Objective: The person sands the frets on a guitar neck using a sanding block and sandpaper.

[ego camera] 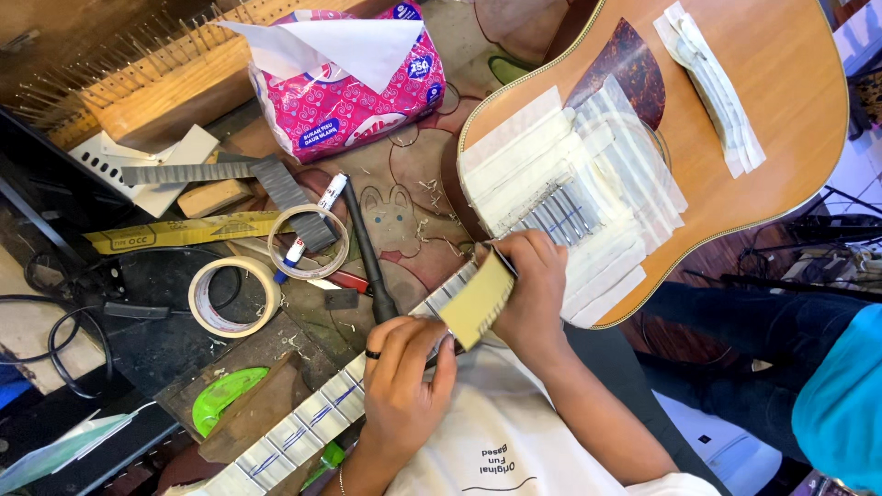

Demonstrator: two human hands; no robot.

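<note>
Bright, even, diffuse light from above; no hard shadows. Soft short shadows under the hands and under the masking tape rolls (234,296). Guitar body (781,101) top is well lit, mild sheen on the lacquer, no blown glare. White tissue (340,46) sticking out of the pink pack and the masking tape strips (588,184) on the guitar run near clipping, detail thin there. Left edge and lower-left corner fall off dark; black cables (37,276) lose detail. Wide-angle lens: visible barrel distortion, guitar edge and wooden block (138,73) bend toward the corners. Centre sharp; slight softness at the far-right edge.
</note>
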